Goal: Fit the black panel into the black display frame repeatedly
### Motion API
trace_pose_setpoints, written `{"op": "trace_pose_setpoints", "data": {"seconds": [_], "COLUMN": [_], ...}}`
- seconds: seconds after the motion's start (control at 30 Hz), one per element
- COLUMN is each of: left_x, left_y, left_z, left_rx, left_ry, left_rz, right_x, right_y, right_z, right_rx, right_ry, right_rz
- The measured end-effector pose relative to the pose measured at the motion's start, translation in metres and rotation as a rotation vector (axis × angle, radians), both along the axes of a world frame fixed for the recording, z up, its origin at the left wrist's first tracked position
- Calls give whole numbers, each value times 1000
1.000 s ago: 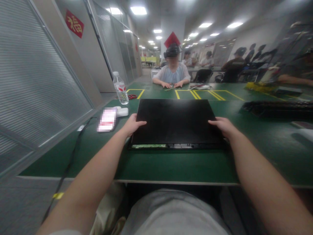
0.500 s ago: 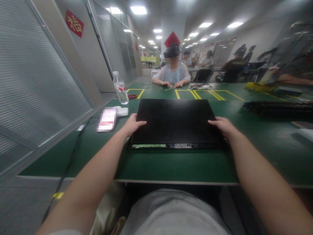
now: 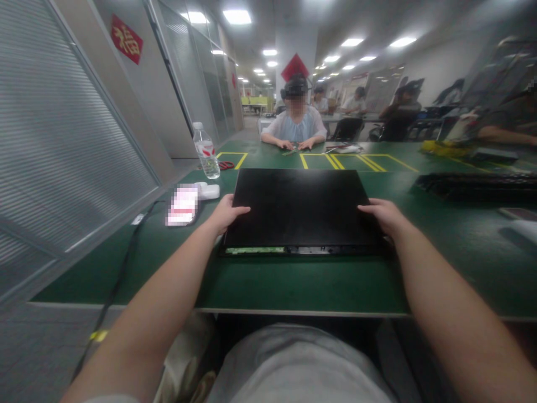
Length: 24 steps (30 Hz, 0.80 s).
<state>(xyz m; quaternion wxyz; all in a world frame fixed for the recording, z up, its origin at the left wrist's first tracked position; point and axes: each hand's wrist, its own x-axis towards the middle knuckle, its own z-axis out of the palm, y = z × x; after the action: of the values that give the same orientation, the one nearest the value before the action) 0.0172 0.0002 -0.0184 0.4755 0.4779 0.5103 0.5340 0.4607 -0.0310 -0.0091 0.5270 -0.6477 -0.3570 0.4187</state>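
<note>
A flat black display panel [image 3: 300, 207] lies in front of me, its dark face up. Along its near edge runs a green circuit board strip [image 3: 255, 251]. My left hand [image 3: 226, 212] grips the panel's left side, thumb on the face and the other fingers hidden at the edge. On the opposite side, my right hand [image 3: 384, 215] holds it the same way, its thumb also resting on top. Whether the panel touches the table all along its underside cannot be seen.
The green table [image 3: 302, 288] carries a water bottle [image 3: 206, 152], red-handled scissors [image 3: 226, 165], a lit phone [image 3: 183, 205] and a black cable [image 3: 130, 252] on the left. Long black parts [image 3: 478, 187] lie at right. A person [image 3: 295, 120] sits across.
</note>
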Motion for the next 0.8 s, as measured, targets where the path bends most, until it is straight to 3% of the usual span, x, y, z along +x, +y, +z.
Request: {"op": "trace_pose_setpoints", "data": {"seconds": [0.37, 0.8], "left_x": [-9, -16], "left_y": [0, -12], "left_z": [14, 46], "left_rx": [-14, -58], "left_ry": [-123, -176], "left_rz": [15, 71], "right_x": [21, 8], "right_y": [8, 2], "right_z": [8, 6], "right_rx": [155, 100], "right_ry": [190, 66], "right_rz": [-8, 67]}}
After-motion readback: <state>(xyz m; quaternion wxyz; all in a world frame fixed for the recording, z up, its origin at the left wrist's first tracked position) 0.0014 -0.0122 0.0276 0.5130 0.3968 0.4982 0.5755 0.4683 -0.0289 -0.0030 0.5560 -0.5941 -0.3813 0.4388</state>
